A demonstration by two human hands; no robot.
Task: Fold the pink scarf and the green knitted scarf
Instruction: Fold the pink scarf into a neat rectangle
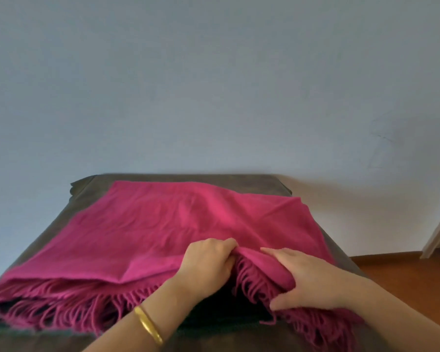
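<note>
Where the head view looks down: pink scarf (148, 232) spread flat across a grey-brown bench (252, 179), reaching away beyond both hands. Left hand (208, 260) curled, pinching a raised fold of the scarf at the fingertips, gold bangle (148, 326) on its wrist. Just right of it, right hand (308, 278) gripping the fringed edge, thumb below, fingers over the cloth. Fringe (61, 301) trailing left of the left hand along the near edge. Dark green knit (226, 322) under the wrists.

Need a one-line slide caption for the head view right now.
Both hands, left and right, grip the fringed near edge of the pink scarf spread over a dark cushion.
</note>
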